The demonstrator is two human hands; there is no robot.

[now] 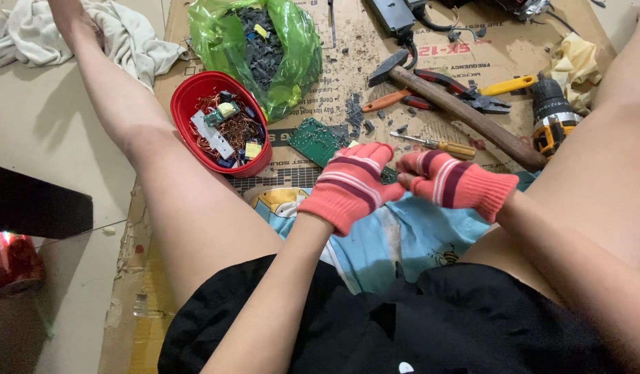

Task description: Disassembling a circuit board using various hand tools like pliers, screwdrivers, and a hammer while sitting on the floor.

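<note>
Head view: left hand (349, 185) and right hand (453, 181), both gloved, meet over the cardboard's near edge, pinching a small green board piece (388, 174) between them. Red bowl (185, 114) already holds stripped parts; a larger board (313, 140) lies untouched beside it. Gloves hide most of the piece; each grip's closure cannot be told.

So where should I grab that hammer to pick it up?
Grab the hammer by its long brown wooden handle, near the middle, coming from above. The handle lies flat and bare on the cardboard, while red pliers crowd the metal head end.
</note>
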